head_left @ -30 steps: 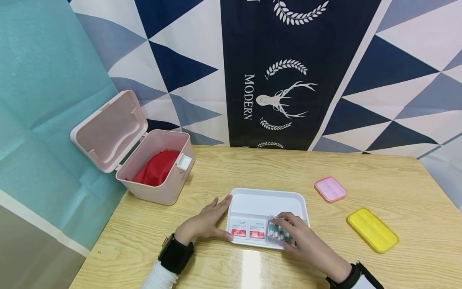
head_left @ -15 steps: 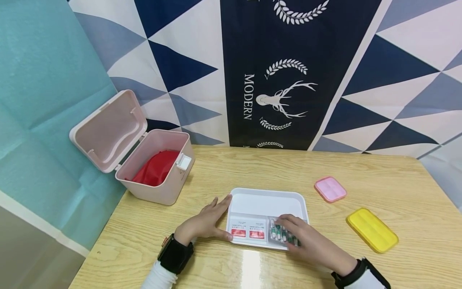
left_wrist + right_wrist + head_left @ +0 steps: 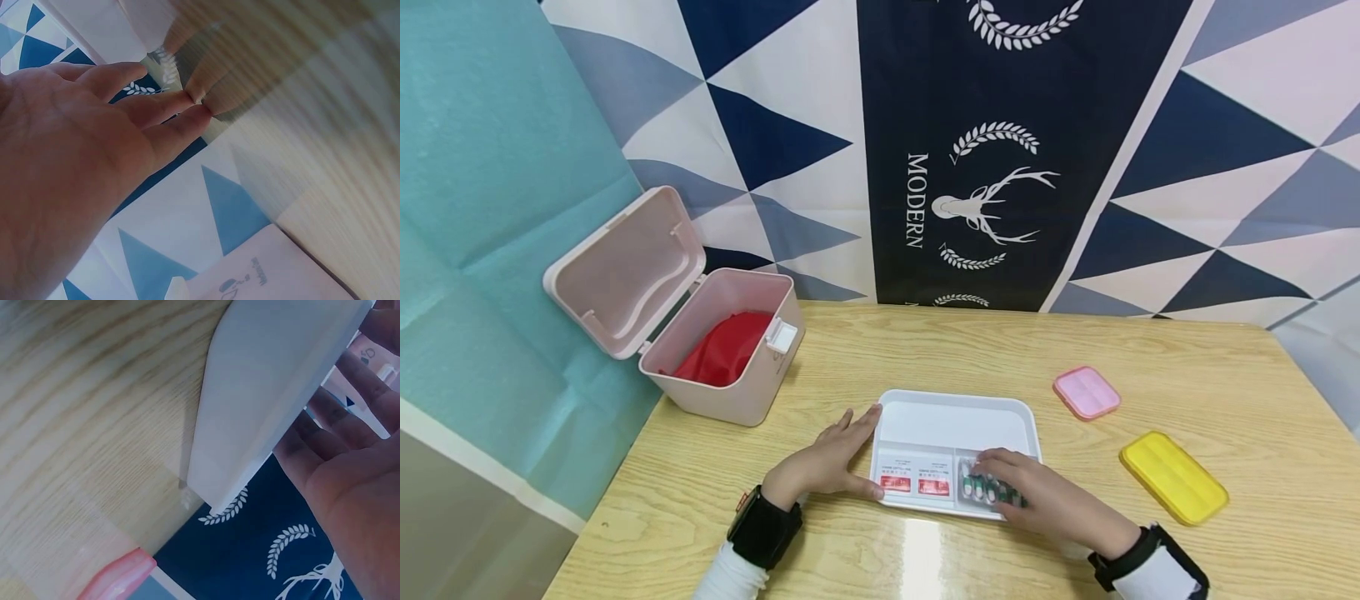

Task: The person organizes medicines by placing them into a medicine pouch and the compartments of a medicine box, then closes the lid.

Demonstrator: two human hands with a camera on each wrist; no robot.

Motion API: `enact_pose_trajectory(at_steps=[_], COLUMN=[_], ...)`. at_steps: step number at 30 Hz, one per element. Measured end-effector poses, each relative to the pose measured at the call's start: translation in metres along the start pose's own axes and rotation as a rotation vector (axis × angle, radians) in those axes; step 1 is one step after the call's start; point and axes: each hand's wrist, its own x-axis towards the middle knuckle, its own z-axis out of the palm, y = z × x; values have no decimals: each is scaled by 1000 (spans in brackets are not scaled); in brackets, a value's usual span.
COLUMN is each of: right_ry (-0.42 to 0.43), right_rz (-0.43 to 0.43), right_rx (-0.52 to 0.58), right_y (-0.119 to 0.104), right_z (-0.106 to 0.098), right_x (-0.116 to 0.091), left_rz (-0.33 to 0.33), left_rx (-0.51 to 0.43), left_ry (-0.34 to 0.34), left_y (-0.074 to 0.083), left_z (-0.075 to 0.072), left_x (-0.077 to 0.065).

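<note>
A white tray (image 3: 955, 417) lies on the wooden table. Two white-and-red packets (image 3: 914, 477) lie in its front left and middle compartments. My left hand (image 3: 827, 465) spreads along the tray's left side, with the thumb by the front corner and the fingers by the upper edge. A blister pack of green-and-white capsules (image 3: 977, 487) lies in the front right compartment. Over its right part my right hand (image 3: 1048, 500) rests, covering some capsules, fingertips on the pack. In the right wrist view, the right fingers (image 3: 331, 422) reach loosely over the tray's white side (image 3: 250, 394).
A pink box (image 3: 730, 400) with its lid raised and red cloth (image 3: 730, 346) inside stands at the back left. Right of the tray lie a small pink pill case (image 3: 1086, 392) and a larger yellow one (image 3: 1174, 477). A patterned curtain (image 3: 790, 158) hangs behind the table.
The blister pack has shifted slightly right and settled flatter in the right compartment. My right hand has slid a little right and towards me. The left hand has stayed put.
</note>
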Motion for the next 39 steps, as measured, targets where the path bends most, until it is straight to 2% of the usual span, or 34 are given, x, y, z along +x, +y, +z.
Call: enact_pose_trajectory(at_steps=[10, 23, 26, 31, 34, 39], right_ry=[-11, 93, 110, 129, 194, 368], right_rz=[1, -83, -86, -51, -39, -1], right_rx=[-11, -60, -78, -46, -41, -75], right_y=[0, 5, 4, 3, 3, 11], right_z=[2, 10, 10, 3, -4, -15], right_x=[-1, -5, -6, -7, -8, -9], left_rz=[6, -2, -5, -7, -6, 2], left_rx=[11, 7, 9, 6, 2, 5], left_ry=[2, -2, -3, -3, -3, -3], left_y=[2, 1, 1, 0, -1, -2], left_z=[0, 0, 0, 0, 0, 0], left_x=[-1, -1, -1, -1, -1, 0])
